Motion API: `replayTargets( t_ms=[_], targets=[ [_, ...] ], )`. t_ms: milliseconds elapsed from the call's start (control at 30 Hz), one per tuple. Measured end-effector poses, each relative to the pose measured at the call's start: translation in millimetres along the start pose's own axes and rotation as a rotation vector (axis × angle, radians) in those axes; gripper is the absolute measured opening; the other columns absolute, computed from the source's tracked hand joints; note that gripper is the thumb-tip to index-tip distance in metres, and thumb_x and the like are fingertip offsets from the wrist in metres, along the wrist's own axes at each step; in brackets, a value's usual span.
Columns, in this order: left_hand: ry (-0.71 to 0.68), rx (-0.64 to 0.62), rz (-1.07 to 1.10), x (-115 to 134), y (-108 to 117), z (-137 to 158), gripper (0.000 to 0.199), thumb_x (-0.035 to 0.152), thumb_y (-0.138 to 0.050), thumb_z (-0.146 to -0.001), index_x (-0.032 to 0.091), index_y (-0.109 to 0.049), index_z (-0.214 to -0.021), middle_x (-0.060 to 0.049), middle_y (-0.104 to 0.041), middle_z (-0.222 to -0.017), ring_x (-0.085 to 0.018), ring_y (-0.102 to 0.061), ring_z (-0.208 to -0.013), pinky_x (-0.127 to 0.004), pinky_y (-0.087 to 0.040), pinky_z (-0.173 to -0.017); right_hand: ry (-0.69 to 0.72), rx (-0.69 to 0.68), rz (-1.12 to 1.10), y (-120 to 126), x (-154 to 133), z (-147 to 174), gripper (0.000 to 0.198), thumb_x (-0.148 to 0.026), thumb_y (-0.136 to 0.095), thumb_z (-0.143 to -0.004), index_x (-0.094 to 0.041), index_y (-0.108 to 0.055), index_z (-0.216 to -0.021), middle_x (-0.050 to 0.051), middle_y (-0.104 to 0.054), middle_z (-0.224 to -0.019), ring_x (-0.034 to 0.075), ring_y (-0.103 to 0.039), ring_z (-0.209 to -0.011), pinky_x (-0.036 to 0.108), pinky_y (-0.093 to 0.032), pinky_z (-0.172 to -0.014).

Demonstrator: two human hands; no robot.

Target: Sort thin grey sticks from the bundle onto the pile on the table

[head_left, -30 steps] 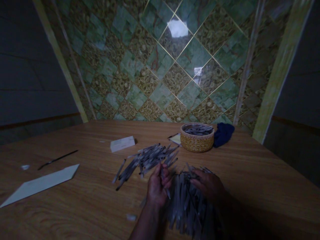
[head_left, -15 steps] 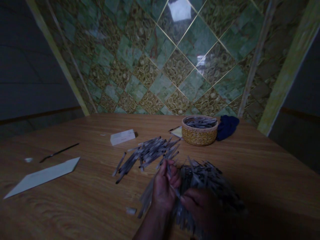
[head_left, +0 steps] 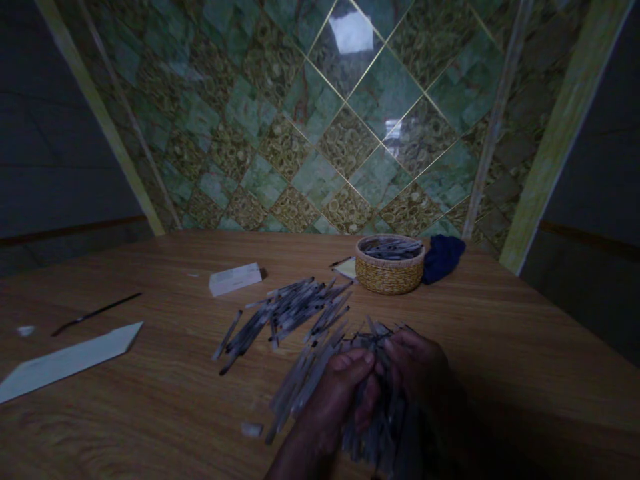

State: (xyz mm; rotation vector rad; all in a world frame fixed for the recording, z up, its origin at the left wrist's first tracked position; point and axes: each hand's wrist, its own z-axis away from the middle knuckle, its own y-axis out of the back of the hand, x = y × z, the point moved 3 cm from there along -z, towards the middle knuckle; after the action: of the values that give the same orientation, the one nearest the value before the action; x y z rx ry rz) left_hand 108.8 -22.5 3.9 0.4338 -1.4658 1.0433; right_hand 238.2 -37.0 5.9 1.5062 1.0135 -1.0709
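My left hand (head_left: pixel 345 390) is closed low in the middle, thumb and forefinger pinched around what looks like a thin pen-like stick, mostly hidden by the fingers. Close beside it on the right, my right hand (head_left: pixel 417 360) is dark and closed, its fingertips almost meeting the left ones. What it pinches is too dim to make out. Under and around both hands spreads a pile of thin translucent pen-like sticks (head_left: pixel 300 380). Another heap of such sticks with dark ends (head_left: pixel 295 307) lies just beyond, to the left.
A woven basket (head_left: pixel 390 277) full of similar sticks stands at the back right, against a dark blue cloth (head_left: pixel 444 259). A white box (head_left: pixel 235 279), a flat pale card (head_left: pixel 75 360), a thin dark rod (head_left: pixel 97 313) and a small whitish piece (head_left: pixel 251 429) lie leftward on the wooden table.
My right hand has moved up and forward beside the left one. The left hand has turned, its thumb now toward the right hand. The view has shifted slightly right.
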Motion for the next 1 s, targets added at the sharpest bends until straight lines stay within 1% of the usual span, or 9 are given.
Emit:
replayTargets(
  t_ms=[133,233,367,500,567,633,700,800,1000],
  targets=[
    [0.062,-0.051,-0.144,-9,-3,0,0.035,0.049,-0.055,-0.075,0.014,-0.057,-0.07,0.004,-0.049,-0.036,-0.005,-0.031,-0.023,-0.015,-0.023,-0.025,0.075,-0.019,0.102,8,-2,-2,0.036,-0.041,-0.042,-0.081,-0.021,-0.043,-0.051,-0.005,-0.042,-0.042,0.009,-0.04,-0.04,0.021,-0.031,-0.042],
    [0.118,-0.032,-0.201,-11,-2,1,0.036,0.05,-0.056,-0.074,0.015,-0.057,-0.07,0.005,-0.049,-0.036,-0.005,-0.031,-0.022,-0.015,-0.021,-0.025,0.086,-0.102,0.151,13,-3,-3,0.034,-0.04,-0.044,-0.079,-0.02,-0.042,-0.051,-0.005,-0.042,-0.042,0.008,-0.041,-0.041,0.021,-0.031,-0.042],
    [0.155,-0.055,-0.209,-9,-2,2,0.035,0.049,-0.054,-0.075,0.014,-0.058,-0.07,0.004,-0.049,-0.037,-0.004,-0.029,-0.023,-0.016,-0.02,-0.026,-0.029,-0.301,0.024,16,-1,-2,0.027,-0.042,-0.044,-0.076,-0.02,-0.046,-0.06,-0.006,-0.048,-0.043,0.008,-0.038,-0.034,0.02,-0.028,-0.035],
    [0.181,-0.076,-0.21,-9,-2,2,0.034,0.048,-0.054,-0.075,0.014,-0.059,-0.07,0.005,-0.049,-0.037,-0.004,-0.03,-0.022,-0.016,-0.022,-0.025,-0.025,-0.413,-0.116,19,-2,-1,0.024,-0.041,-0.048,-0.074,-0.018,-0.052,-0.078,-0.005,-0.055,-0.049,0.008,-0.043,-0.035,0.019,-0.031,-0.036],
    [0.186,-0.089,-0.208,-9,-2,2,0.034,0.048,-0.054,-0.076,0.014,-0.059,-0.07,0.005,-0.05,-0.037,-0.004,-0.03,-0.022,-0.016,-0.022,-0.024,-0.036,-0.415,-0.122,20,-2,-1,0.026,-0.04,-0.051,-0.072,-0.017,-0.053,-0.085,-0.006,-0.056,-0.05,0.008,-0.044,-0.035,0.019,-0.032,-0.037],
    [0.19,-0.096,-0.205,-8,-2,2,0.034,0.048,-0.056,-0.075,0.014,-0.059,-0.069,0.005,-0.05,-0.036,-0.004,-0.03,-0.021,-0.016,-0.021,-0.024,-0.061,-0.384,-0.086,20,0,-3,0.025,-0.04,-0.052,-0.072,-0.018,-0.053,-0.084,-0.007,-0.055,-0.048,0.008,-0.043,-0.034,0.018,-0.031,-0.036],
    [0.197,-0.099,-0.209,-8,-1,3,0.035,0.049,-0.057,-0.074,0.014,-0.059,-0.069,0.005,-0.05,-0.036,-0.004,-0.031,-0.021,-0.016,-0.022,-0.025,-0.056,-0.339,-0.019,20,2,-4,0.023,-0.041,-0.048,-0.076,-0.019,-0.052,-0.07,-0.007,-0.051,-0.044,0.007,-0.041,-0.032,0.018,-0.028,-0.034],
    [0.211,-0.115,-0.214,-8,-2,4,0.035,0.049,-0.058,-0.072,0.014,-0.059,-0.068,0.004,-0.05,-0.036,-0.004,-0.03,-0.021,-0.016,-0.022,-0.025,-0.001,-0.33,0.052,20,3,-4,0.033,-0.04,-0.044,-0.08,-0.019,-0.046,-0.055,-0.007,-0.046,-0.039,0.006,-0.039,-0.032,0.018,-0.026,-0.034],
    [0.245,-0.118,-0.222,-10,1,5,0.034,0.047,-0.054,-0.075,0.015,-0.059,-0.071,0.002,-0.053,-0.038,-0.005,-0.031,-0.022,-0.016,-0.021,-0.025,-0.047,-0.423,-0.047,21,4,-3,0.015,-0.033,-0.051,-0.074,-0.018,-0.052,-0.072,-0.008,-0.052,-0.044,0.007,-0.041,-0.032,0.017,-0.029,-0.034]
  ],
)
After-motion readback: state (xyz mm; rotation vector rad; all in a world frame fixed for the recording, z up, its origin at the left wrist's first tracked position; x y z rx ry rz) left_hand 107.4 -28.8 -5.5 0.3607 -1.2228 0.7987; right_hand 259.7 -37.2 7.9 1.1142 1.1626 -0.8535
